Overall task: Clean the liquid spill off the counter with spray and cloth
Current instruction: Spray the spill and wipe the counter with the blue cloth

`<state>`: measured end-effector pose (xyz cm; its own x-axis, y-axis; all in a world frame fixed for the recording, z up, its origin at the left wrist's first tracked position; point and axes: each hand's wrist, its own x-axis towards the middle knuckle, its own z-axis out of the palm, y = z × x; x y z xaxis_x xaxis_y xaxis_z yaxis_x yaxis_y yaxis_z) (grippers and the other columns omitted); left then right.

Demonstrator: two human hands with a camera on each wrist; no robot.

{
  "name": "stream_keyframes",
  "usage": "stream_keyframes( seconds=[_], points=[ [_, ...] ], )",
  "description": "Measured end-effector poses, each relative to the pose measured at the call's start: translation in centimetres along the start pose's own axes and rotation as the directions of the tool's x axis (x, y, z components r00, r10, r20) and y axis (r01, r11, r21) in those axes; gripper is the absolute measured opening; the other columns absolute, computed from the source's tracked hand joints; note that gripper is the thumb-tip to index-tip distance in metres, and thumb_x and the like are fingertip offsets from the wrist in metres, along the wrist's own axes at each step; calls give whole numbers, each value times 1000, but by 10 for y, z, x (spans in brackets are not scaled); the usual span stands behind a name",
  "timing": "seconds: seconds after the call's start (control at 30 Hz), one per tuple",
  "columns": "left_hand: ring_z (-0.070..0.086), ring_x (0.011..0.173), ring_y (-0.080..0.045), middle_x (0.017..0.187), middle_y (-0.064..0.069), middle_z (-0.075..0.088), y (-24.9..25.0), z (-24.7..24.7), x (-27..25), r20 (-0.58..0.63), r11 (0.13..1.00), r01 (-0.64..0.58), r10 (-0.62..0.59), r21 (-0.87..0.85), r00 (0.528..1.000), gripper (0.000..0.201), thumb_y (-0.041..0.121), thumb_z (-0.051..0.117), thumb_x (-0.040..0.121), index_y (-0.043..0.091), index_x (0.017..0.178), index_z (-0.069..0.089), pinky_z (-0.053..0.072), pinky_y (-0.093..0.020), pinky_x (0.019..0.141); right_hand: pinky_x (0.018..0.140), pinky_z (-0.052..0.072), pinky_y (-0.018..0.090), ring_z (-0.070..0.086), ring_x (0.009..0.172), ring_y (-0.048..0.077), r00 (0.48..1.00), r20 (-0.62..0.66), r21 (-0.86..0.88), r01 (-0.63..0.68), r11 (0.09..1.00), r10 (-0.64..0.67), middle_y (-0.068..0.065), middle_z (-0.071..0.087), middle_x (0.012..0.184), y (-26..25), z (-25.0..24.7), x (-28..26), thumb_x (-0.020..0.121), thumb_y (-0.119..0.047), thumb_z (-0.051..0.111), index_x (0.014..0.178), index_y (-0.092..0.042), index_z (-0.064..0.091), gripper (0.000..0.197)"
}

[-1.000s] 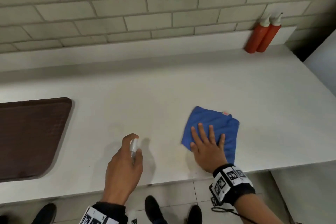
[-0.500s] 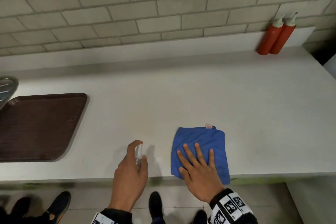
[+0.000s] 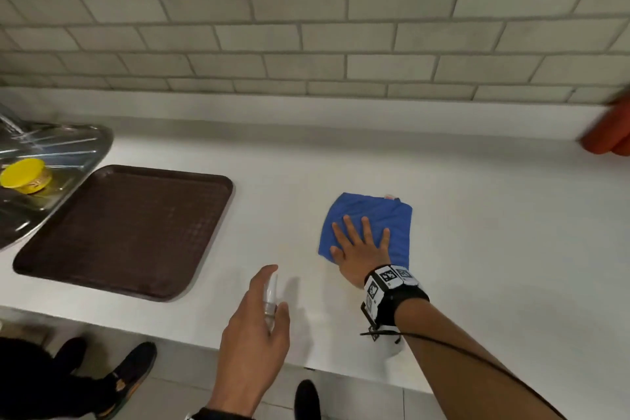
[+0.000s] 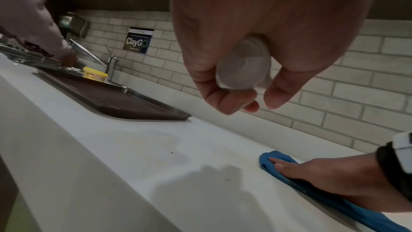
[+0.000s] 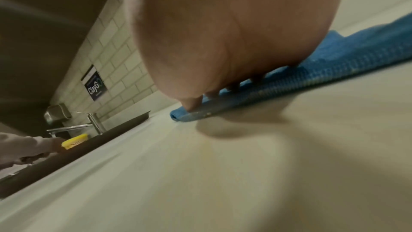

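Observation:
A folded blue cloth (image 3: 370, 218) lies flat on the white counter (image 3: 477, 232). My right hand (image 3: 361, 249) presses on it with straight, spread fingers; the cloth (image 5: 334, 63) shows under the palm in the right wrist view. My left hand (image 3: 259, 324) grips a small clear spray bottle (image 3: 271, 297) above the counter's front edge, left of the cloth. From the left wrist the bottle's base (image 4: 243, 70) shows between curled fingers, with the cloth (image 4: 312, 193) at the lower right. A faint wet patch (image 4: 156, 149) marks the counter below the bottle.
A dark brown tray (image 3: 126, 228) lies on the counter at left. Behind it a steel sink (image 3: 51, 153) holds a yellow tub (image 3: 25, 176), where another person's hand (image 4: 67, 57) works. Red bottles (image 3: 610, 136) stand at the far right by the tiled wall.
My right hand slid the cloth toward me, then away again across the counter. The left hand kept its grip on the bottle. The view swung left, showing the sink.

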<state>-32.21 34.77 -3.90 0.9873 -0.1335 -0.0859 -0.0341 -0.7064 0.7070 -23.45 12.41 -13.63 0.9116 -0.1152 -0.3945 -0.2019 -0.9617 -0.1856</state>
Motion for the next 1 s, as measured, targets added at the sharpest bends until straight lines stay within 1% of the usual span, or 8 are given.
stream_keyframes(
  seconds=[0.3,0.4,0.47,0.6,0.73,0.83,0.93,1.0],
  points=[
    [62,63,-13,66,2,63,-43,-37,58,-11,1000,21,-21,1,1000,36,25,55,96,42,125,40,43,-32,62,107,-9,68,-21,143,31,997,41,-55,60,997,-58,-6,-22,158,-56,1,27,93,-53,-1,150,-32,-12,62],
    [62,63,-14,68,2,63,-43,-38,78,38,1000,-1,1,23,999,38,24,56,96,39,127,41,44,-32,62,104,20,72,19,143,35,993,11,-89,115,989,-114,-1,20,159,-52,16,-12,95,-51,3,150,-28,24,63],
    [61,62,-15,68,3,62,-39,-37,86,74,999,-23,21,30,997,41,24,56,96,40,130,40,45,-31,62,101,26,67,36,137,33,990,-32,-96,135,986,-138,-2,38,152,-37,35,-45,100,-49,8,144,-29,37,57],
    [60,60,-13,66,3,61,-28,-30,92,114,997,-69,65,27,991,41,21,56,95,43,126,41,42,-31,60,104,21,59,26,142,27,978,-130,-183,137,973,-162,-7,27,156,10,61,-123,100,-51,16,148,-34,30,53],
    [61,62,-12,66,3,61,-20,-18,87,172,998,-61,55,30,984,41,23,54,96,44,128,39,44,-32,63,108,15,54,18,144,22,989,-143,-131,-44,990,25,-9,28,156,61,62,-170,100,-50,16,149,-35,27,53],
    [61,63,-12,67,2,62,-18,-14,81,189,998,-52,43,44,981,40,24,53,97,44,128,38,45,-32,63,106,22,61,17,143,25,987,-76,-125,-151,981,142,-7,29,156,80,56,-166,100,-52,12,150,-35,23,54],
    [60,60,-12,63,1,60,-19,-18,73,173,995,-57,42,82,984,39,21,53,96,41,126,39,42,-31,59,90,37,71,36,135,36,971,10,-84,-237,968,238,1,36,152,71,46,-132,99,-52,7,147,-28,35,61],
    [58,56,-14,59,-1,58,-26,-23,66,147,992,-65,49,105,988,38,20,54,96,40,124,39,44,-33,57,95,27,75,27,139,42,981,-11,-115,-195,974,195,5,22,158,50,32,-103,92,-56,-11,151,-24,25,76]
  ],
)
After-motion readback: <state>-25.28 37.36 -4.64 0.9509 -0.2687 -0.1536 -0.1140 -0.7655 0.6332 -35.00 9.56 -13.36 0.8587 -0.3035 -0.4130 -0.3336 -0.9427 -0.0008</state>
